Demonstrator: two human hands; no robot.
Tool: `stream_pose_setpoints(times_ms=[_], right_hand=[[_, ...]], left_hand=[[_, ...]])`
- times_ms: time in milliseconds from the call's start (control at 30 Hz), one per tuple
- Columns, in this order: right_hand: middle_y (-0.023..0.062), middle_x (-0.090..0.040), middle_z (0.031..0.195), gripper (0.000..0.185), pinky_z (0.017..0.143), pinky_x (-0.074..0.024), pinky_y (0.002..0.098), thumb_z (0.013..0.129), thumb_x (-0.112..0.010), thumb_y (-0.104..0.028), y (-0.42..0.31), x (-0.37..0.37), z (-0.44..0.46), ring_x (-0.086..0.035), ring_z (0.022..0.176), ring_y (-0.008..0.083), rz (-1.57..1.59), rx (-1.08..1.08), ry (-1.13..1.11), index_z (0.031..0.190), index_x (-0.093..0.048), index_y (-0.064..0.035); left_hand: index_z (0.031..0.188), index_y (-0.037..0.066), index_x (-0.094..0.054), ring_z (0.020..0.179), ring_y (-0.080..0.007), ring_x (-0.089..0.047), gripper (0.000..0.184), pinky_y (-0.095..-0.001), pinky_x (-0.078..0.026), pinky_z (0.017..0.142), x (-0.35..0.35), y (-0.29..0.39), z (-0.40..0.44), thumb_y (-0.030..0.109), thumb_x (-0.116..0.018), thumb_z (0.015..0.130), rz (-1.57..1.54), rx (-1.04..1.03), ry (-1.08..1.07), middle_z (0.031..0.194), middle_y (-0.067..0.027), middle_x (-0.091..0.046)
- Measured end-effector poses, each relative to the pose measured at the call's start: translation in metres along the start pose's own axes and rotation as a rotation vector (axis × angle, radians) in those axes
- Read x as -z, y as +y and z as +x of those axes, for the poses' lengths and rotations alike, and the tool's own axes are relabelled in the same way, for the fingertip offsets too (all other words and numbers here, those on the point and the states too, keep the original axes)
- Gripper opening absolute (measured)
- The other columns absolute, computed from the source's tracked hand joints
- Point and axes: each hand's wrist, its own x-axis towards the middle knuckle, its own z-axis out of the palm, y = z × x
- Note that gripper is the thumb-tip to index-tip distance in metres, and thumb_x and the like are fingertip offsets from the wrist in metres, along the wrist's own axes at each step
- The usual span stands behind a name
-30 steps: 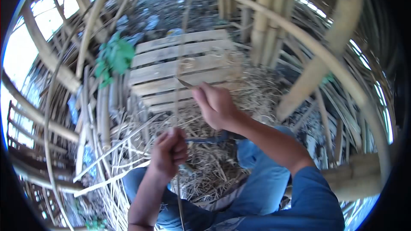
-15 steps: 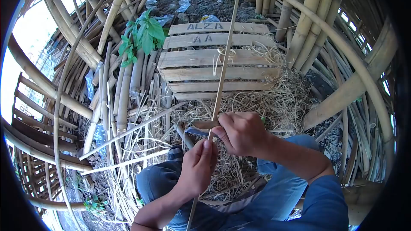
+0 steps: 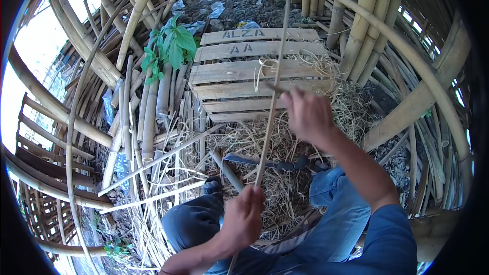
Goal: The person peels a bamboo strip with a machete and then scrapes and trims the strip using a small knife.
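Observation:
A long thin bamboo strip (image 3: 271, 122) runs from my lap up over the slatted wooden crate. My left hand (image 3: 244, 215) is closed around the strip low down, near my knees. Farther up, my right hand (image 3: 309, 114) is closed on a small knife (image 3: 273, 87), whose blade crosses the strip in front of the crate. The handle is hidden in my fist. Below the right hand, a long dark blade (image 3: 249, 160) with a wrapped handle lies on the shavings.
The wooden crate (image 3: 239, 72) stands ahead, with curled shavings (image 3: 351, 104) on and beside it. Bamboo poles (image 3: 374, 20) rise at the right. A leafy plant (image 3: 175, 46) and cut bamboo pieces (image 3: 147, 122) are at the left. A curved pole arches over the right side.
Since half a second ago, my right hand has moved up and away from my left hand with the knife. My left hand has shifted slightly down with the strip, and the dark blade is more exposed.

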Motion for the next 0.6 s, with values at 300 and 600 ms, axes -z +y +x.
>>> stream_pose_setpoints(times_ms=[300,600], right_hand=[[0.009,-0.05,0.047,0.026,0.033,-0.0392,0.033,0.087,-0.052,-0.022,-0.046,-0.009,-0.048,-0.05,0.035,0.0214,0.197,0.349,-0.044,0.068,-0.05,-0.0036],[0.0073,-0.049,0.049,0.027,0.037,-0.0427,0.0322,0.087,-0.052,-0.022,-0.053,-0.01,-0.043,-0.053,0.04,0.0211,0.124,0.429,0.011,0.067,-0.047,-0.0044]], left_hand=[[0.078,0.002,-0.048,0.049,-0.0045,-0.032,0.031,-0.0232,-0.027,0.044,0.012,-0.008,-0.002,0.021,-0.035,0.098,0.008,-0.026,0.053,0.055,0.0023,-0.039],[0.08,0.0,-0.048,0.046,-0.0297,-0.048,0.024,-0.0376,-0.037,0.047,0.012,-0.009,-0.002,0.016,-0.039,0.095,0.19,-0.153,0.153,0.053,-0.0165,-0.047]])
